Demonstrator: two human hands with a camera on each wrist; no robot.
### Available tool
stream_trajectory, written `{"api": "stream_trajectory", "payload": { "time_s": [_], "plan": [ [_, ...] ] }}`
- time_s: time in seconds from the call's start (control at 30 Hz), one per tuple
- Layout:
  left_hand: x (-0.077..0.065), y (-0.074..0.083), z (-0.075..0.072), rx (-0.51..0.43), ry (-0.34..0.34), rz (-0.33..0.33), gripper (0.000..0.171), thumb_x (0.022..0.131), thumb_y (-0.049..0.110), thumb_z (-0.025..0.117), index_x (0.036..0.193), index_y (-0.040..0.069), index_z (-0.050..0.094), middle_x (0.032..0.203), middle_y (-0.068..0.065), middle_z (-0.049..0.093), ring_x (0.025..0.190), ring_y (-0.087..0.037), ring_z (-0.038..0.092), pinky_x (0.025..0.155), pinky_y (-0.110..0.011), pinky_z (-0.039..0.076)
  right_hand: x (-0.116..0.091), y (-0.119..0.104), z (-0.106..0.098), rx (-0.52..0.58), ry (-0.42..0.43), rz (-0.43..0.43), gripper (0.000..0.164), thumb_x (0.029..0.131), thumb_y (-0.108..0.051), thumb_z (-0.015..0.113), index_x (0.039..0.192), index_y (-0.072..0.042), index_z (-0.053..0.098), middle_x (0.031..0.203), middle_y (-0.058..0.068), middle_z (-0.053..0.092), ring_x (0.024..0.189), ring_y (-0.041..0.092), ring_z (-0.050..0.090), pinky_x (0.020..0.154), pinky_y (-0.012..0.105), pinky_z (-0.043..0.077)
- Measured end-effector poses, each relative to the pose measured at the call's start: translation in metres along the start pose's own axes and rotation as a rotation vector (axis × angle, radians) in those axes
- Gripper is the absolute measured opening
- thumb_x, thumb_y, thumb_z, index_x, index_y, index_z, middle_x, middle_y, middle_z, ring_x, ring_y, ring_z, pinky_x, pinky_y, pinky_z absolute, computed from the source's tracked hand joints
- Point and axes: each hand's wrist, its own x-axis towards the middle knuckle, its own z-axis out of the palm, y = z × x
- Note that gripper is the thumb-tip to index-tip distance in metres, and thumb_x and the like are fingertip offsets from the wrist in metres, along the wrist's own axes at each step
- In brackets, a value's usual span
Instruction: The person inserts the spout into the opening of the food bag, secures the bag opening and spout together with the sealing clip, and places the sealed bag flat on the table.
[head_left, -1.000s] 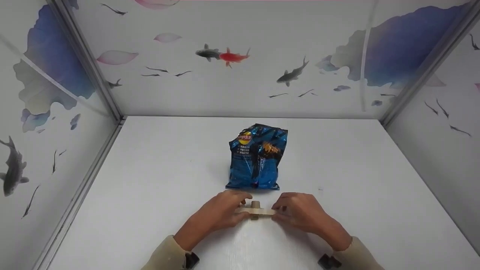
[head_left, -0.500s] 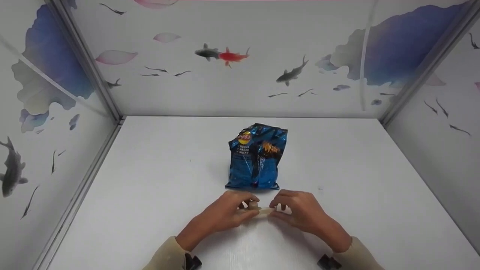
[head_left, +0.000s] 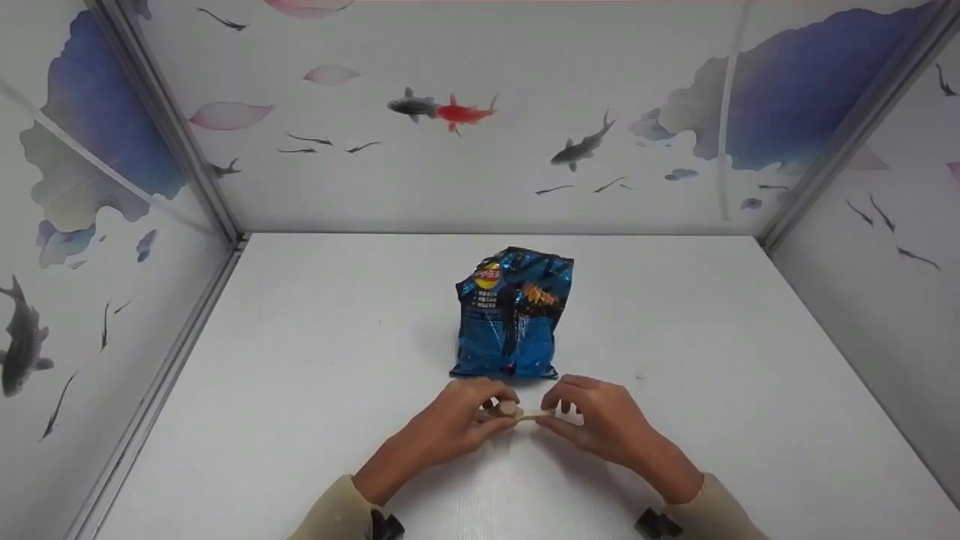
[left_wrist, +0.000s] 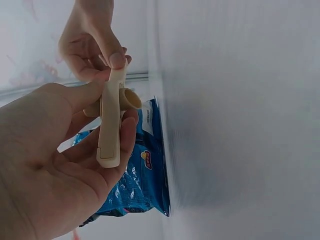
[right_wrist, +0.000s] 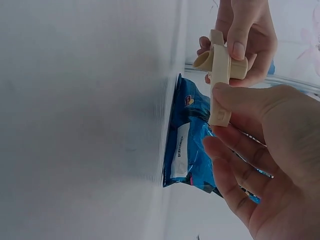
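Observation:
Both hands hold a beige bag clip with a pour spout low over the white table, in front of a blue bag of chips. My left hand pinches the clip around its spout, thumb on the near side. Its open tube end shows in the left wrist view, where the clip's long bar appears closed. My right hand pinches the other end of the bar between thumb and fingers, seen in the right wrist view on the clip. The left fingertips are partly hidden behind the clip.
The chip bag stands just beyond the hands, on the white table. White panels painted with fish and leaves enclose the table at the back and both sides, with metal strips along the corners.
My left hand has shifted right along the clip to its spout. The spout has tipped so that its round end faces the head camera. The right hand keeps its end; the bag stays put.

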Motion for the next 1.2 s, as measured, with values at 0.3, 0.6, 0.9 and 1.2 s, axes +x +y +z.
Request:
{"api": "stream_trajectory", "payload": {
  "time_s": [0.3,0.6,0.9,1.2],
  "plan": [
    [-0.0005,0.001,0.003,-0.017,-0.011,-0.031,0.02,0.106,0.028,0.073,0.124,0.022,0.069,0.116,0.009,0.076,0.106,0.0,0.069,0.1,-0.024,0.06,-0.0004,-0.0022,0.0011,-0.023,-0.027,0.034,0.021,0.093,-0.032,0.089,0.105,-0.022,0.075,0.091,-0.011,0.076,0.078,0.005,0.069,0.068,0.019,0.059],
    [-0.0002,0.0024,0.0065,0.036,0.029,-0.012,0.019,0.105,0.026,0.073,0.123,0.018,0.07,0.114,0.006,0.078,0.106,-0.002,0.072,0.099,-0.027,0.062,-0.0021,-0.0058,0.0032,-0.045,-0.024,-0.006,0.02,0.094,-0.03,0.088,0.105,-0.022,0.074,0.087,-0.009,0.071,0.072,0.003,0.064,0.062,0.016,0.054],
    [-0.0014,0.0027,0.0067,0.052,0.037,-0.038,0.018,0.105,0.029,0.073,0.122,0.022,0.07,0.114,0.008,0.078,0.103,-0.001,0.07,0.1,-0.028,0.062,-0.0006,-0.0065,0.0036,-0.027,-0.056,0.015,0.016,0.095,-0.029,0.086,0.106,-0.02,0.079,0.085,-0.008,0.069,0.072,0.002,0.063,0.063,0.016,0.054],
    [-0.0006,-0.001,0.0079,0.061,0.024,-0.006,0.017,0.105,0.026,0.074,0.121,0.021,0.071,0.115,0.008,0.079,0.106,0.0,0.072,0.1,-0.027,0.062,0.0021,-0.0033,0.0006,-0.002,-0.094,0.085,0.017,0.092,-0.035,0.089,0.1,-0.021,0.082,0.085,-0.01,0.077,0.072,0.001,0.064,0.064,0.018,0.055]
  ]
}}
